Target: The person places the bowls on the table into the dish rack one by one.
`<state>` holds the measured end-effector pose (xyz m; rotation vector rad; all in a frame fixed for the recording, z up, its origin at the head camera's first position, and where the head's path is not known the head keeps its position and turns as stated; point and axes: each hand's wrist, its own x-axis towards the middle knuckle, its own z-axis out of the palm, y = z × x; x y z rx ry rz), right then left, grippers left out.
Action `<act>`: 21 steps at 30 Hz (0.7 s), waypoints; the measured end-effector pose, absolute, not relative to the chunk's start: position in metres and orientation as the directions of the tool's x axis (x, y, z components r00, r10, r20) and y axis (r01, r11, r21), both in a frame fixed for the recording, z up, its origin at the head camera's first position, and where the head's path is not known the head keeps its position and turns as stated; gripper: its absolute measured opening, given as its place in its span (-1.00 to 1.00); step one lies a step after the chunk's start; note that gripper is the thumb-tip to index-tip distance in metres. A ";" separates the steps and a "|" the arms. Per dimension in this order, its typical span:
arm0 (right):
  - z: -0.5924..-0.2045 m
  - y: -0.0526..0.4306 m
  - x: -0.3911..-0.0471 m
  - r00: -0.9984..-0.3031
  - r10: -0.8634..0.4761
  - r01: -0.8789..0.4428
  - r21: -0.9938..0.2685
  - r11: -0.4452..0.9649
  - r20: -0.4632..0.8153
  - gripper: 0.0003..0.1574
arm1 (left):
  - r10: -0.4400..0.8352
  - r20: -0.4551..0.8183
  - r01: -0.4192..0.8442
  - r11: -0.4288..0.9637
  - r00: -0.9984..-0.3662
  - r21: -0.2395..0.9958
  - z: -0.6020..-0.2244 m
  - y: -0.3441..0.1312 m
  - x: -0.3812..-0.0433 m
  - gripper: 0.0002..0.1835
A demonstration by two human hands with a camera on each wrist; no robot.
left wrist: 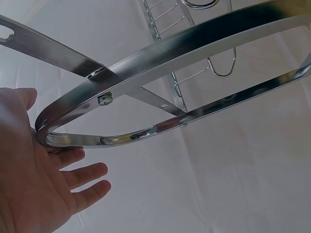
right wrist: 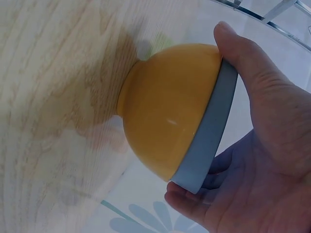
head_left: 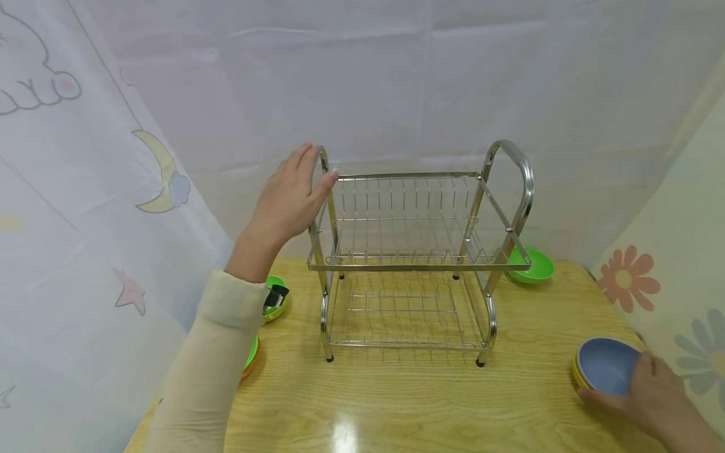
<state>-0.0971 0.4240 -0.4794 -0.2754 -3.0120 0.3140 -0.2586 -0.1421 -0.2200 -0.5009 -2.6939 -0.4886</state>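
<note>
A two-tier metal dish rack (head_left: pixel 419 267) stands on the wooden table, with no dishes on either tier. My left hand (head_left: pixel 289 195) rests against the curved top of its left side frame, the fingers fairly straight in the left wrist view. At the right of the table my right hand (head_left: pixel 657 393) holds a blue bowl (head_left: pixel 606 362) nested inside a yellow bowl (right wrist: pixel 170 107). Its thumb and fingers span the rims on opposite sides in the right wrist view. Whether the yellow bowl's base touches the table I cannot tell.
A green bowl (head_left: pixel 538 270) sits behind the rack's right side. Left of the rack is another green bowl (head_left: pixel 275 313) with a black item (head_left: pixel 275 296) in it. Green and orange dishes (head_left: pixel 252 360) are partly hidden by my left sleeve. Printed curtains surround the table (head_left: pixel 396 402).
</note>
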 end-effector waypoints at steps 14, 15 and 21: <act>-0.484 0.428 -0.096 -0.975 0.202 0.178 -0.210 0.961 0.096 0.78 | 0.265 0.405 0.384 0.889 -0.875 0.249 -0.220 -0.139 -0.261 -0.17; -0.484 0.428 -0.096 -0.975 0.201 0.178 -0.209 0.962 0.097 0.78 | 0.264 0.406 0.383 0.890 -0.875 0.248 -0.220 -0.139 -0.260 -0.17; -0.482 0.426 -0.096 -0.972 0.226 0.206 -0.212 0.955 0.071 0.78 | 0.259 0.404 0.382 0.886 -0.877 0.262 -0.222 -0.138 -0.260 -0.18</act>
